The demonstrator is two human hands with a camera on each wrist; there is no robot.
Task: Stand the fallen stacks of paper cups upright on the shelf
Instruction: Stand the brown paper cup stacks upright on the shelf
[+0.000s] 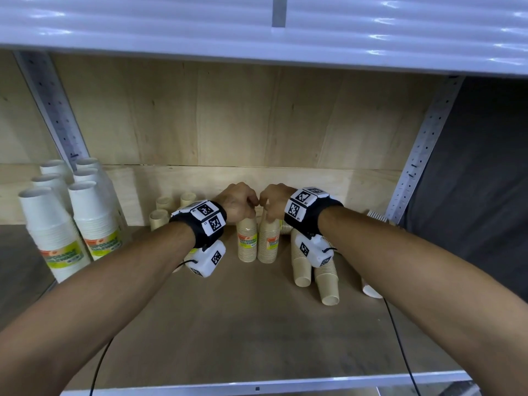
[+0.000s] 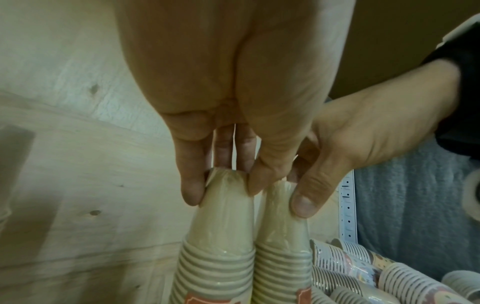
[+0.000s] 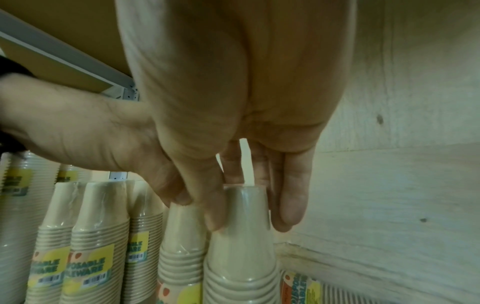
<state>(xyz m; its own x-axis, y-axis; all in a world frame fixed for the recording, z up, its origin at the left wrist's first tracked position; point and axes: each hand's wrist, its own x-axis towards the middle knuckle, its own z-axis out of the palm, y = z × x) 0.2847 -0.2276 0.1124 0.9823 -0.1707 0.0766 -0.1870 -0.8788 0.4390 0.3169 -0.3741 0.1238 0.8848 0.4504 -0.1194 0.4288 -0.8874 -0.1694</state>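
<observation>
Two tan, plastic-wrapped paper cup stacks stand upright side by side mid-shelf. My left hand (image 1: 243,207) grips the top of the left stack (image 1: 247,242) from above; up close, the left hand (image 2: 223,191) pinches the left stack (image 2: 223,236) between thumb and fingers. My right hand (image 1: 271,205) grips the top of the right stack (image 1: 268,241); its wrist view shows the right hand (image 3: 250,216) curled round the right stack (image 3: 241,257). Two more tan stacks (image 1: 301,264) (image 1: 328,281) lie fallen just right of these, under my right wrist.
Upright white cup stacks (image 1: 48,224) fill the shelf's left end; several upright tan stacks (image 1: 163,208) stand behind my left wrist. A white stack (image 1: 371,290) and patterned stacks (image 2: 363,267) lie at the right by the upright post (image 1: 420,155). The front shelf board (image 1: 228,324) is bare.
</observation>
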